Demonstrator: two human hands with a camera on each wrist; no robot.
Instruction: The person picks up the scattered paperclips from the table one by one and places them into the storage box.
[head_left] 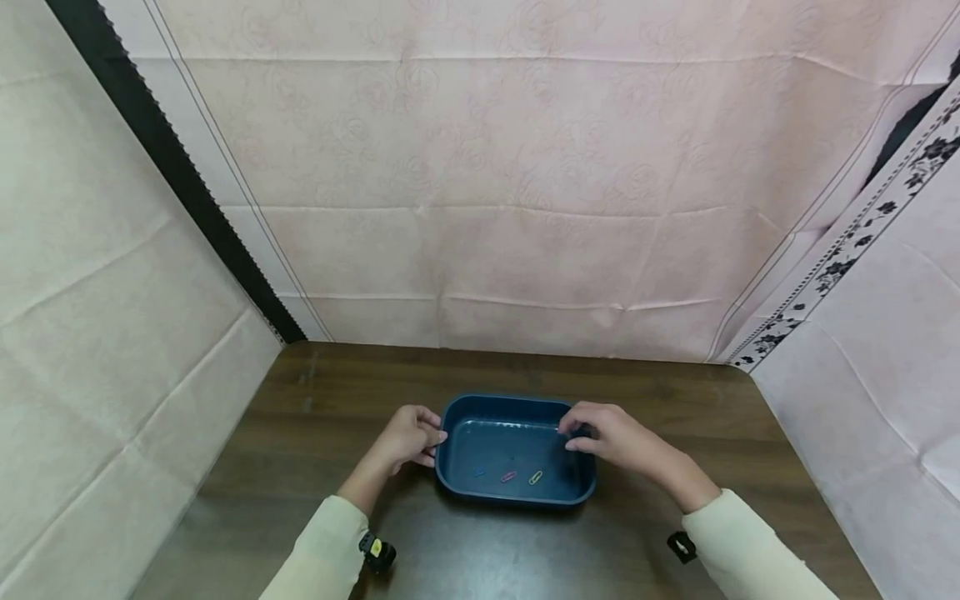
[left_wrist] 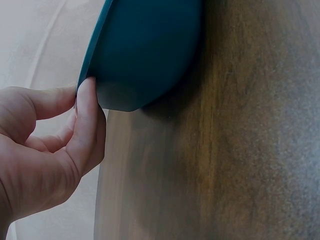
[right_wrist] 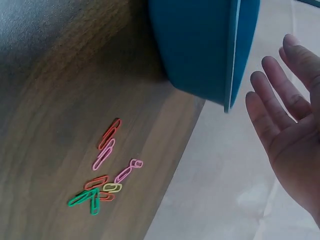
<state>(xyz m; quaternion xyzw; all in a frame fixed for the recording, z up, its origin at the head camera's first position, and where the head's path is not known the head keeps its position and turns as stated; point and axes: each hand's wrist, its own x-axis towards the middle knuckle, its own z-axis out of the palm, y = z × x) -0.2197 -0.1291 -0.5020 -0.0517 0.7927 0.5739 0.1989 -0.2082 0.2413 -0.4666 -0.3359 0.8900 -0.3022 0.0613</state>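
Note:
A dark blue rectangular tray (head_left: 517,500) stands on the wooden table in the head view. My left hand (head_left: 412,435) pinches its left rim; in the left wrist view the thumb and fingers (left_wrist: 87,107) lie on either side of the edge. A pink paper clip (head_left: 508,477), a yellow paper clip (head_left: 536,477) and a faint blue one (head_left: 479,472) lie inside, toward the near side. Over the tray's right end hovers my right hand (head_left: 611,433), thumb and forefinger apart, fingers loosely bent. Nothing shows between its fingers in the right wrist view.
In the right wrist view, several coloured paper clips (right_wrist: 102,187) lie on the table (right_wrist: 55,150) beside the tray, red, pink, green and yellow. Pale cloth walls (head_left: 487,250) enclose the table at the back and both sides.

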